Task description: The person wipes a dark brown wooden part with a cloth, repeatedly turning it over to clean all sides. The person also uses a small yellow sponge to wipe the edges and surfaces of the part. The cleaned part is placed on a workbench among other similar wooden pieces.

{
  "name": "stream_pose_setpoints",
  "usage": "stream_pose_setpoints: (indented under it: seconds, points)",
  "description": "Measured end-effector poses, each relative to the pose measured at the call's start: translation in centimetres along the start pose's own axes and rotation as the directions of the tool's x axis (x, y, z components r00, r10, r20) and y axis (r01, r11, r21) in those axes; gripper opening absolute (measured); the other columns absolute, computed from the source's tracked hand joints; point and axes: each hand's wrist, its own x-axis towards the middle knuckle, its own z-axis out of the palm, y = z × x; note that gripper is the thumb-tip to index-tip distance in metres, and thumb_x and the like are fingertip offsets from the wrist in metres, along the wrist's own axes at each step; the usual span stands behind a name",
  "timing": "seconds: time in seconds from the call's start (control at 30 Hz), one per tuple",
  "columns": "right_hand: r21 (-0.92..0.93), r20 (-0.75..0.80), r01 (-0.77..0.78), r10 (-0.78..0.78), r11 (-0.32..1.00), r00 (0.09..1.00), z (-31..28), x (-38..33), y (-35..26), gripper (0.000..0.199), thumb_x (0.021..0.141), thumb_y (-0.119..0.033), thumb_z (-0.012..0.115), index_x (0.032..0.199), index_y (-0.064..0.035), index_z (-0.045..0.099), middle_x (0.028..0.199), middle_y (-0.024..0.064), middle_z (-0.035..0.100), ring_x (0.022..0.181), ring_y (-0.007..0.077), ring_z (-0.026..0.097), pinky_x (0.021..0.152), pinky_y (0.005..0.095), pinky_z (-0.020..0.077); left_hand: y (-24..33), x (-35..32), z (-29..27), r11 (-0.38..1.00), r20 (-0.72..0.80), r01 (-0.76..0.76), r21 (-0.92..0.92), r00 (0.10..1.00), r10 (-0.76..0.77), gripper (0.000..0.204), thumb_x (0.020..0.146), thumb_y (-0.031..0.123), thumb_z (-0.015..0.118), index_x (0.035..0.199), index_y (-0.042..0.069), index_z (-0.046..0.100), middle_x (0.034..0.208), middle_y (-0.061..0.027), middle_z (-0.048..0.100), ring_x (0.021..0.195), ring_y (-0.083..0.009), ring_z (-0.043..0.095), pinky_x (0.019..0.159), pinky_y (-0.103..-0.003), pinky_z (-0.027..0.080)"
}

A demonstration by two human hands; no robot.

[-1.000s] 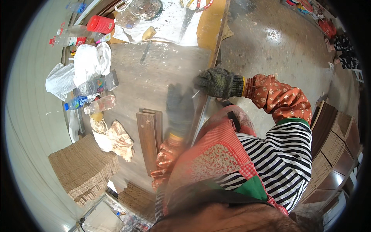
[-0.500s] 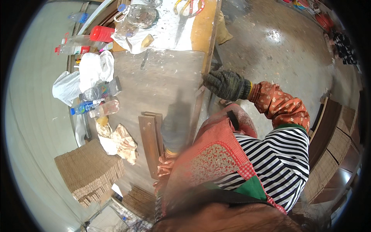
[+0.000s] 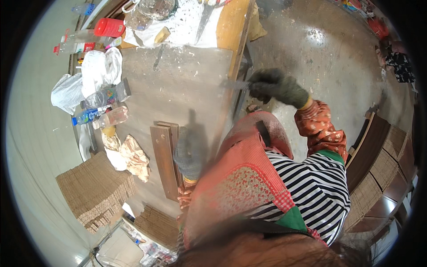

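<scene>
My right hand [image 3: 280, 86], in a dark knitted glove, is closed on a thin, flat, grey blade-like tool [image 3: 235, 84]. The tool points left across the table's right edge, and motion smears its outline. On the table, my left hand [image 3: 187, 155], in a grey glove, lies beside two long brown wooden pieces [image 3: 162, 149]. Its fingers look stretched out along them, partly blurred. These pieces lie side by side, and round marks show on the nearest face.
Along the table's [image 3: 147, 95] left side lie plastic bottles [image 3: 111, 117], white bags [image 3: 98, 66] and crumpled paper [image 3: 135, 155]. Scissors [image 3: 204, 20] rest on a white sheet at the far end. Stacked brown boards [image 3: 95, 187] stand lower left; more stacked boards [image 3: 378, 178] stand at right.
My right hand has moved right, away from the table edge, and the tool in it now shows more fully. My left hand has shifted slightly toward the wooden pieces. The whole view has shifted a little.
</scene>
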Motion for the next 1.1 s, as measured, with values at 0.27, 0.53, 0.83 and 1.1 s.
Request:
stream_pose_setpoints:
  seconds: [0.27, 0.53, 0.83, 1.1]
  points:
    - [-0.089, -0.031, -0.02, 0.017, 0.996, 0.999, 1.6, 2.7, 2.8, 0.024, 0.103, -0.024, 0.061, 0.103, -0.0013, 0.067, 0.082, 0.0042, 0.067, 0.071, 0.0119, 0.063, 0.065, 0.0293, 0.0533, 1.9, 2.0, -1.1, 0.735, 0.093, -0.261, 0.626, 0.961, 0.262, 0.038, 0.097, 0.014, 0.068, 0.131, -0.001, 0.063, 0.12, -0.0133, 0.071, 0.101, -0.0189, 0.07, 0.084, -0.031, 0.056]
    - [0.067, 0.02, -0.013, 0.012, 0.998, 1.0, 4.7, 0.9, 1.0, 0.022, 0.102, -0.021, 0.059, 0.107, -0.0011, 0.067, 0.093, 0.0066, 0.071, 0.079, 0.0133, 0.067, 0.069, 0.0281, 0.0566, -11.5, -0.8, -16.4, 0.943, -0.567, 0.3, 0.143, 0.806, -0.17, 0.061, 0.091, 0.025, 0.075, 0.142, -0.001, 0.055, 0.122, -0.02, 0.069, 0.108, -0.0296, 0.069, 0.097, -0.037, 0.055]
    - [0.272, 0.363, -0.135, 0.028, 0.953, 0.931, 18.5, 2.0, -5.0, 0.03, 0.101, -0.036, 0.063, 0.102, -0.0064, 0.067, 0.081, -0.0002, 0.06, 0.069, 0.0075, 0.057, 0.059, 0.0243, 0.0478, -21.0, 2.5, -17.8, 0.874, -0.336, 0.392, 0.287, 0.896, -0.291, 0.076, 0.086, 0.036, 0.079, 0.147, 0.002, 0.049, 0.103, -0.0203, 0.071, 0.102, -0.0367, 0.068, 0.092, -0.044, 0.052]
    - [-0.217, 0.443, 0.716, -0.587, 0.663, 0.677, 26.6, 2.3, -2.8, 0.031, 0.103, -0.03, 0.062, 0.125, -0.0088, 0.067, 0.089, 0.0047, 0.063, 0.072, 0.0151, 0.061, 0.064, 0.0311, 0.0508, -12.1, -1.9, -15.3, 0.779, 0.058, 0.487, -0.396, 0.859, -0.508, 0.061, 0.088, 0.019, 0.076, 0.139, -0.006, 0.053, 0.125, -0.0159, 0.061, 0.112, -0.0258, 0.06, 0.097, -0.041, 0.051]
